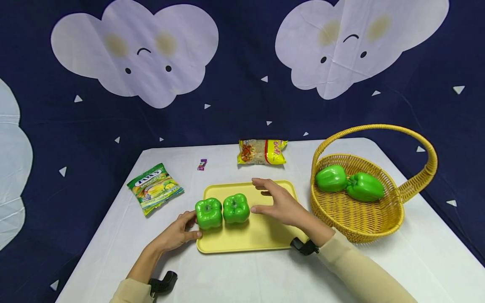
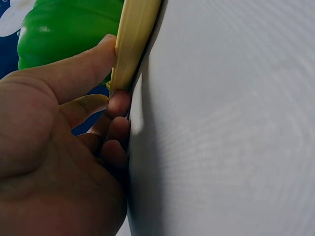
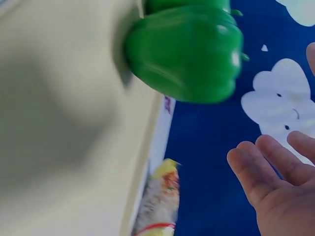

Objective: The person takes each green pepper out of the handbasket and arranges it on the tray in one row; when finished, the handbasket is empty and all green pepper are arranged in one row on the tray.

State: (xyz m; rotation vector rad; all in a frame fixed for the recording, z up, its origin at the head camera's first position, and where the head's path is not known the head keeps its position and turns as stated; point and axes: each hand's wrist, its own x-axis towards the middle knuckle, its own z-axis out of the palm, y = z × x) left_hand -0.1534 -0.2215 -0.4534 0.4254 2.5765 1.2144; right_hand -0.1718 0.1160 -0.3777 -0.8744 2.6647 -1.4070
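Observation:
Two green bell peppers stand side by side on the left part of a yellow tray [image 1: 265, 235], the left pepper [image 1: 209, 213] close to the tray's left edge and the right pepper [image 1: 236, 208] just beside it. My left hand [image 1: 176, 232] pinches that left edge; in the left wrist view the thumb [image 2: 93, 61] lies on the rim and the fingertips [image 2: 118, 103] reach against its outer side and underside. Over the tray, right of the peppers, hovers my right hand [image 1: 280, 204] with fingers spread and nothing in it. The right wrist view shows a gap between it and the pepper [image 3: 187, 54].
A yellow wicker basket [image 1: 333, 216] with a tall handle stands on the right, two more green peppers [image 1: 365, 187] lying inside. Behind the tray are a yellow-and-clear food packet [image 1: 261, 152] and a small purple candy [image 1: 202, 164]. A green Fox's bag [image 1: 155, 188] lies at the left.

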